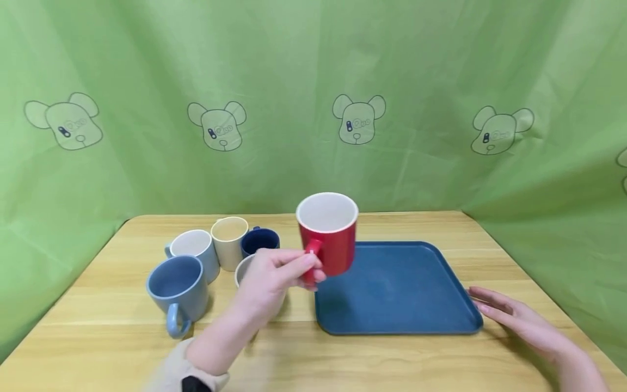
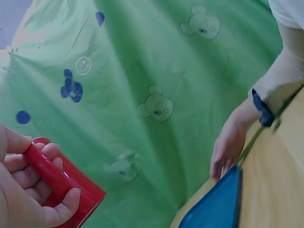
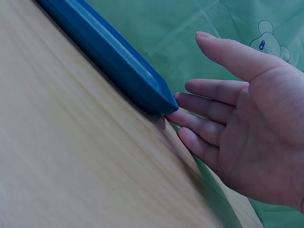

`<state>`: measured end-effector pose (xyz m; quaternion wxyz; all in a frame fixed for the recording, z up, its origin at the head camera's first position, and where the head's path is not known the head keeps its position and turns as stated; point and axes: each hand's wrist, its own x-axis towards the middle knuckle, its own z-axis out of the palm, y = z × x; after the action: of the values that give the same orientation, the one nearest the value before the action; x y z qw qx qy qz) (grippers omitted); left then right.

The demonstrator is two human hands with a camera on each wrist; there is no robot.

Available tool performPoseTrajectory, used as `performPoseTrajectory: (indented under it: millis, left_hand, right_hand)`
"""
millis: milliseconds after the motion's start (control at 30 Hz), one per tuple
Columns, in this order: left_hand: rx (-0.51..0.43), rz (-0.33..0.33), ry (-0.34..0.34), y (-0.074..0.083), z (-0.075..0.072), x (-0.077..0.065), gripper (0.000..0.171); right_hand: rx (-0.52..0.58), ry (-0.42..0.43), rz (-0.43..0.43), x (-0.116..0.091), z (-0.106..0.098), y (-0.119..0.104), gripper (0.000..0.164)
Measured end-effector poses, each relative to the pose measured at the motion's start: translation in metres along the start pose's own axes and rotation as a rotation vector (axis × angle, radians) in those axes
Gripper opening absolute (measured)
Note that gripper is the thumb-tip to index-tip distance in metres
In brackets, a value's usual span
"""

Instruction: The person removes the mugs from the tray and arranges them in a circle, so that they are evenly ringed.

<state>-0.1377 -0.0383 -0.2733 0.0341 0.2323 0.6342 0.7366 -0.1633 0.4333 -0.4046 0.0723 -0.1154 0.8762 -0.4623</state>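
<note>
My left hand [image 1: 274,277] grips the handle of a red mug [image 1: 333,245] with a white inside. The mug is upright, held up over the left edge of a blue tray [image 1: 392,288]. In the left wrist view, fingers curl round the red mug's [image 2: 85,194] handle. At the tray's right side is my right hand [image 1: 524,324], its fingers extended. The right wrist view shows those fingertips right at the tray's corner [image 3: 156,97], with the thumb held apart.
On the left of the wooden table [image 1: 98,326] stand a blue mug [image 1: 183,294], a light blue mug [image 1: 208,258], a cream mug [image 1: 230,250], a navy mug [image 1: 259,242] and a white-rimmed mug [image 1: 242,267] partly behind my left hand. A green curtain [image 1: 294,54] hangs behind.
</note>
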Motion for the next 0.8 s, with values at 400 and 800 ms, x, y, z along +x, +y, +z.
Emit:
performPoseTrajectory:
  millis: [400,800]
  left_hand:
    - [0.056,0.109,0.097,0.012,-0.068,-0.059,0.027]
    - [0.007,0.079,0.106,0.001,-0.109,-0.114,0.034]
  right_hand:
    - [-0.019,0.007,-0.007,0.001,-0.001,0.003,0.048]
    - [0.0,-0.005,0.018,0.0,-0.002,0.002,0.048]
